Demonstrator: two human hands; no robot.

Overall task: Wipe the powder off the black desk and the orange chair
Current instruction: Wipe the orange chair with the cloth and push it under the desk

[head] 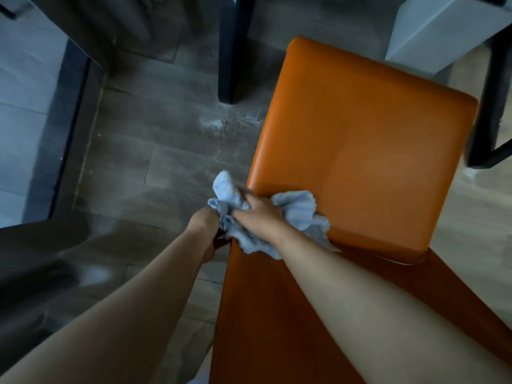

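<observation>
- At the rear left corner of the seat, where it meets the backrest, is where everything's bunched up: the right hand (256, 210) is closed around a crumpled light blue cloth (297, 214), pressing it onto the orange chair (360, 151).
- The left hand (203, 220) sits just beside it, off the chair's left edge, fingers curled into the same cloth or onto the chair frame. Honestly can't tell which, the rag hides it.
- The bit that matters: the open seat stretches away from the right hand, forward and to the right, long axis running toward the far front edge. The right hand is the nearer one to that surface, so I'd guess it does the sweeping.
- The seat looks mostly clean from here; the visible powder is a pale patch on the floor (219, 123) left of the chair, by a dark leg (230, 51).
- Count: one chair, one cloth, two hands. The top of the black counter isn't in view, only legs of it.
</observation>
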